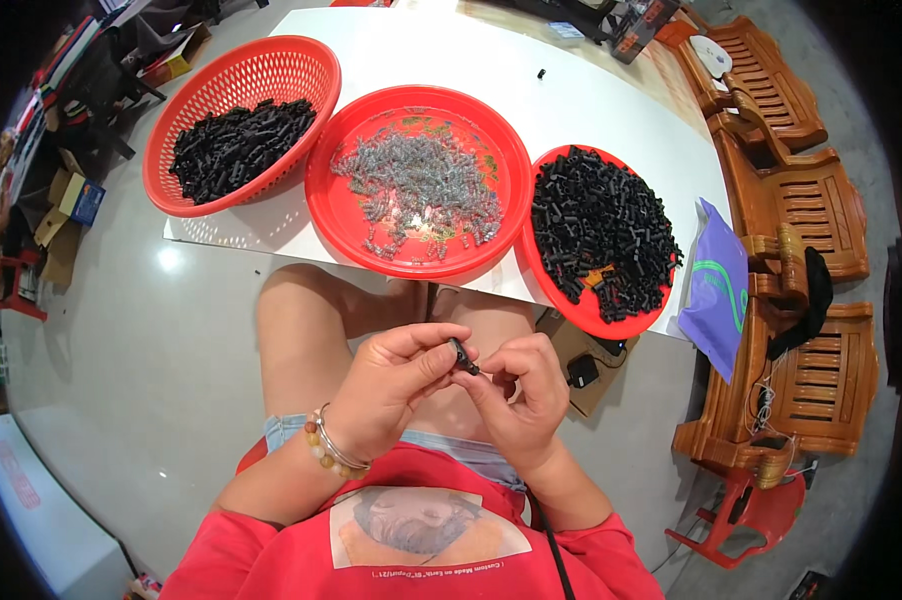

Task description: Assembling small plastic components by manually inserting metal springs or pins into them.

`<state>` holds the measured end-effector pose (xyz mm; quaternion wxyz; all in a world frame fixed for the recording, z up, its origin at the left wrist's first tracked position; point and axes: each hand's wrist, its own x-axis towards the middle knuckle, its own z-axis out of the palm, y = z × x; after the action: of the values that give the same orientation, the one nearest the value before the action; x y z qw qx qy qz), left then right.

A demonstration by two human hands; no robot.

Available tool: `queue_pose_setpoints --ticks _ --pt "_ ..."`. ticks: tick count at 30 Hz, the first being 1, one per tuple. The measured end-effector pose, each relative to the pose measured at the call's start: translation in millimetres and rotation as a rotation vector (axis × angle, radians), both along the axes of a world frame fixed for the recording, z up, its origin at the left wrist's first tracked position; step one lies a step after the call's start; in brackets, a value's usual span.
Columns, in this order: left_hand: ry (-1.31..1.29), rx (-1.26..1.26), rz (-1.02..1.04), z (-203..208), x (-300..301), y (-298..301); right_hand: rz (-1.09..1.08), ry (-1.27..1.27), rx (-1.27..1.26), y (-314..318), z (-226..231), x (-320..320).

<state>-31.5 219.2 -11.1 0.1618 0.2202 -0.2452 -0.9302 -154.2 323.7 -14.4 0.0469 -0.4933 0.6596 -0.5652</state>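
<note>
Above my lap, my left hand (396, 375) pinches a small black tube-like plastic part (462, 355) between thumb and fingertips. Fingers curled, my right hand (523, 395) closes its thumb and forefinger on the part's lower end. Whether a smaller piece is also between those fingertips is too fine to see. In front of my hands, a round red tray (323, 190) carries a heap of small clear plastic pieces (411, 175). To its right, a red plate (611, 327) is piled with short black parts (601, 225).
A red mesh basket (301, 65) of longer black parts (241, 150) stands at the left on the white table (451, 60). One small black piece (541, 74) lies farther back. A purple bag (716, 285) hangs at the right edge, near wooden chairs (821, 370).
</note>
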Motion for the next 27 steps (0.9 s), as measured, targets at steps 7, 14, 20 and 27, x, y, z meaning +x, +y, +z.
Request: queue_pose_setpoints --ticks 7,14,20,27 --pt "-0.083 -0.269 0.044 6 -2 2 -0.005 0.016 0.014 1 3 1" --pt "-0.122 -0.500 0.053 8 -1 0 0.027 -0.003 0.007 -1 5 2" --pt "-0.138 -0.689 0.026 10 -1 -6 0.055 -0.045 0.066 0 8 1" --pt "-0.158 -0.511 -0.082 12 3 -15 0.108 -0.061 0.094 -4 15 -1"
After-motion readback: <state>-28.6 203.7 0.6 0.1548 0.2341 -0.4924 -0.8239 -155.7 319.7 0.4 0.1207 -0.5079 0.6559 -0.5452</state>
